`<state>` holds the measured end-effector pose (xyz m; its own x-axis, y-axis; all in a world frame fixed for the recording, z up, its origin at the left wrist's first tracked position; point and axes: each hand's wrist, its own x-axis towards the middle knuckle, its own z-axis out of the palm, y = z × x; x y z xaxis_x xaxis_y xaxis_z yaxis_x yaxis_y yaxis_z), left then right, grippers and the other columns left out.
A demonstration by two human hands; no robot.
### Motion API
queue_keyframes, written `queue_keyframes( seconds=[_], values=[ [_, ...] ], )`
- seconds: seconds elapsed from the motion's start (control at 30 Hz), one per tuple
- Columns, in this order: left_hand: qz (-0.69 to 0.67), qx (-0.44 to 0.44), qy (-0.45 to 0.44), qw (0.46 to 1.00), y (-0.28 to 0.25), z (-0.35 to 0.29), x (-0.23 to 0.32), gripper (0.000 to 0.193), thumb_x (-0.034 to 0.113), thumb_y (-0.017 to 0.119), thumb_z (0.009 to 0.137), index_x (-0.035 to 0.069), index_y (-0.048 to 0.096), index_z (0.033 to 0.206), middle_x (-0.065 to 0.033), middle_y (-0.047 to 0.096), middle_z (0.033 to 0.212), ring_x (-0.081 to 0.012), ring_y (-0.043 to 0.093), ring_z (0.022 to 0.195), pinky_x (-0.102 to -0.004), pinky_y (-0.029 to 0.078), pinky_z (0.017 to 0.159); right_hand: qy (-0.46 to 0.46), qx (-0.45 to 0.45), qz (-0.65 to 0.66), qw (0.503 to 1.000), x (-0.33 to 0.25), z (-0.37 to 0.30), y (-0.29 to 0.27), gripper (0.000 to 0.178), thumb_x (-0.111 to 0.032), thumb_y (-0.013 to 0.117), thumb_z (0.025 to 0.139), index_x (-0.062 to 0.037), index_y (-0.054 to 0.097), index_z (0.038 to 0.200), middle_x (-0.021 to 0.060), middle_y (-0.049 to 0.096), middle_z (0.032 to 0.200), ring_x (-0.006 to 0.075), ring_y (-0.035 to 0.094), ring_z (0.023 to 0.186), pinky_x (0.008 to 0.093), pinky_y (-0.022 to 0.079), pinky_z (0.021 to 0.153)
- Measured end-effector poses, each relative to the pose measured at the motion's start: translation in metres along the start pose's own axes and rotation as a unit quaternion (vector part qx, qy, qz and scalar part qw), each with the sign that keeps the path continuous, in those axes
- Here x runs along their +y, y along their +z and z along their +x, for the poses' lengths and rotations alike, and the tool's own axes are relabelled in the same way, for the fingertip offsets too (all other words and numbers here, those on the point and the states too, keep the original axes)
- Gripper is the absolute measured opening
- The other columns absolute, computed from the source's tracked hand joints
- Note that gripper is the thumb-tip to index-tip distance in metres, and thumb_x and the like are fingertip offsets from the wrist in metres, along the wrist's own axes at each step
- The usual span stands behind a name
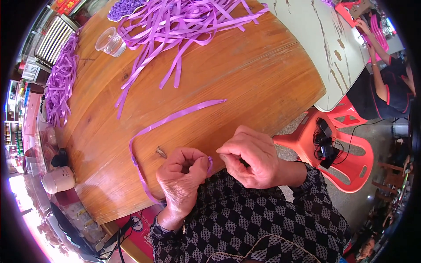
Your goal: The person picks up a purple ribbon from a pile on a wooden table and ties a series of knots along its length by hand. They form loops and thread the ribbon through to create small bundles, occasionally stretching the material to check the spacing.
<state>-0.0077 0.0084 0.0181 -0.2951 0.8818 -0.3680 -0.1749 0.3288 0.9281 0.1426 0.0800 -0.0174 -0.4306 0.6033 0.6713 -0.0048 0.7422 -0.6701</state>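
My left hand (pixel 182 175) is closed near the table's front edge, its thumb and forefinger pinching a gathered bit of purple ribbon. One long strip of purple ribbon (pixel 171 118) curves over the wood from a small knotted tip, bends down on the left and runs behind my left wrist. To the right, at about the same height, my right hand (pixel 252 158) has thumb and forefinger pressed together. Anything between those fingertips is too fine to make out. A small gap parts the two hands. Loose purple ribbons (pixel 188 22) lie heaped at the far side.
A clear plastic cup (pixel 112 42) stands beside the heap, near a purple ruffled piece (pixel 125 9). More ribbons (pixel 61 83) hang over the table's left edge, above a white jar (pixel 58 179). On the right, an orange stool (pixel 302 136) holds black adapters; a co-worker (pixel 381 83) sits beyond.
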Motion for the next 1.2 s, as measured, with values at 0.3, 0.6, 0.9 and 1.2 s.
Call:
queue_keyframes(
  seconds=[0.3,0.6,0.9,1.2],
  values=[
    [0.268,0.084,0.237,0.930,0.009,-0.004,-0.009,0.009,0.000,0.067,0.074,0.001,0.059,0.076,-0.0047,0.060,0.061,-0.0079,0.058,0.053,-0.0230,0.046,0.050,-0.024,-0.042,-0.087,0.995,-0.010,0.001,0.006,0.026,0.012,0.066,0.061,0.0039,0.056,0.084,0.0099,0.055,0.069,0.0224,0.050,0.052,0.0314,0.038,0.044],
    [0.231,0.051,0.189,0.953,0.010,-0.004,-0.002,0.007,-0.001,0.067,0.074,0.002,0.060,0.075,-0.0024,0.058,0.061,-0.0056,0.055,0.054,-0.0206,0.045,0.052,-0.072,-0.036,-0.135,0.988,-0.007,0.002,0.007,0.018,0.006,0.064,0.062,0.0032,0.055,0.078,0.0084,0.050,0.064,0.0221,0.047,0.052,0.0306,0.036,0.044],
    [0.076,0.011,0.085,0.993,0.006,-0.007,-0.002,0.003,0.000,0.062,0.082,-0.003,0.061,0.084,0.0004,0.060,0.070,-0.0038,0.054,0.061,-0.0173,0.044,0.055,-0.167,0.045,-0.191,0.966,0.001,-0.001,0.010,0.008,0.003,0.059,0.069,0.0048,0.055,0.076,0.0092,0.053,0.063,0.0183,0.047,0.048,0.0293,0.033,0.040],
    [0.033,0.011,0.054,0.998,0.009,-0.013,0.009,0.007,0.000,0.062,0.080,-0.005,0.064,0.085,-0.0031,0.060,0.068,-0.0056,0.050,0.053,-0.0177,0.038,0.048,-0.161,0.075,-0.178,0.968,0.003,-0.005,0.011,0.010,0.004,0.059,0.070,0.0061,0.056,0.079,0.0106,0.056,0.064,0.0188,0.050,0.049,0.0284,0.035,0.041]
  ],
)
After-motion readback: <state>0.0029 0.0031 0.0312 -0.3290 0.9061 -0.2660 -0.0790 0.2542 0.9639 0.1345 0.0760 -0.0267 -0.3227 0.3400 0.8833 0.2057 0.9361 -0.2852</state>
